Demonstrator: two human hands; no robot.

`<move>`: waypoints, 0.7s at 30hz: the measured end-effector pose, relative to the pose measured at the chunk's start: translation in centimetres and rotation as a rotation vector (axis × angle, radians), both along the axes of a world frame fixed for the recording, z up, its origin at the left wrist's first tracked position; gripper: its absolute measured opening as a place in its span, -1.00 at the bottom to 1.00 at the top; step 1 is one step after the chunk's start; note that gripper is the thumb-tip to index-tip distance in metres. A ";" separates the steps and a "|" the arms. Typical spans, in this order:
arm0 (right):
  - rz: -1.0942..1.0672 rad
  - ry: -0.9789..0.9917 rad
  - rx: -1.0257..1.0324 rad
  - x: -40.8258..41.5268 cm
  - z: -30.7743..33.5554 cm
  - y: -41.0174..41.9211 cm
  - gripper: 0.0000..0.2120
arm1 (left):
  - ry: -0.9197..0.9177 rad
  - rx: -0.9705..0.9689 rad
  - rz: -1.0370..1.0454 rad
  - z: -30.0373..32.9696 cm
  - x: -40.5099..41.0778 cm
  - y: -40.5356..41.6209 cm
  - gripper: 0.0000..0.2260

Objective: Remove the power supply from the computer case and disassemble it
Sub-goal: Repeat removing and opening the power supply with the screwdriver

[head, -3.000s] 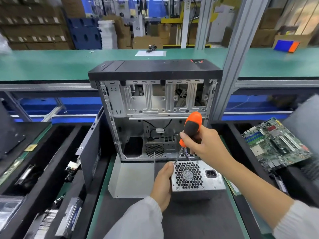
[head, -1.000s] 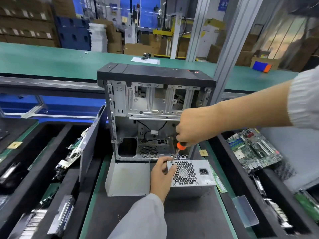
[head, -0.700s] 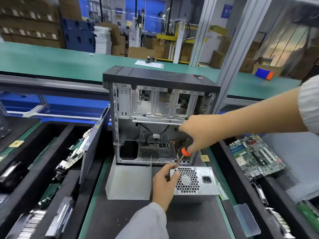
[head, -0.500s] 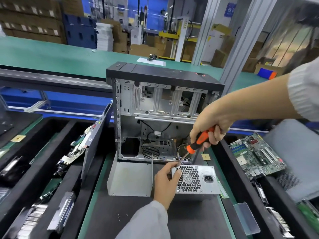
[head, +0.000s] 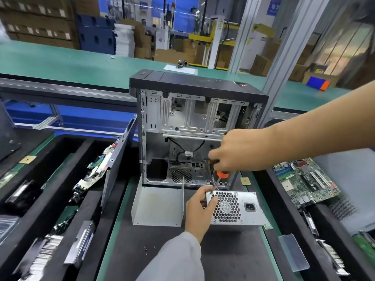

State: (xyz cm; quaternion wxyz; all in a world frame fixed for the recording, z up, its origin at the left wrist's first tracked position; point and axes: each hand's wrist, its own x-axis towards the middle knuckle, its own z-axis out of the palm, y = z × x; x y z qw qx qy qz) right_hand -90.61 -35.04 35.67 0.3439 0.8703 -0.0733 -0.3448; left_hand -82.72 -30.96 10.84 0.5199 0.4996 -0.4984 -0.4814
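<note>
The silver power supply point(head: 239, 207) lies on the black mat in front of the open computer case point(head: 194, 126), its honeycomb fan grille and power socket facing me. My left hand point(head: 199, 209) grips its left edge. My right hand point(head: 233, 153) holds an orange-handled screwdriver point(head: 222, 175) from above. The shaft slants down to the power supply's top left corner, just above my left fingers. Most of the handle is hidden inside my fist.
A bent silver metal cover point(head: 158, 205) stands left of the power supply. A dark side panel point(head: 119, 165) leans at the case's left. Black foam trays hold parts on the left and a green motherboard point(head: 304, 181) on the right. Small screws point(head: 149, 249) lie on the mat.
My right hand has turned on the screwdriver, going from a side grip with the handle showing to a grip from above that covers it. My left hand stays on the power supply.
</note>
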 end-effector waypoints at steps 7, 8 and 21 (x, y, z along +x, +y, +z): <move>-1.886 -0.625 0.582 0.5 1.6 -2.5 -0.71 | -0.012 -0.007 0.005 0.0 0.1 0.4 -0.83; -1.946 -0.636 0.614 0.5 1.4 -2.4 -0.75 | -0.011 -0.007 0.003 0.0 0.1 0.4 -0.83; -0.119 -0.076 -0.004 -0.1 0.0 2.0 -0.83 | 0.033 -0.038 -0.018 -0.1 0.3 -0.8 -0.80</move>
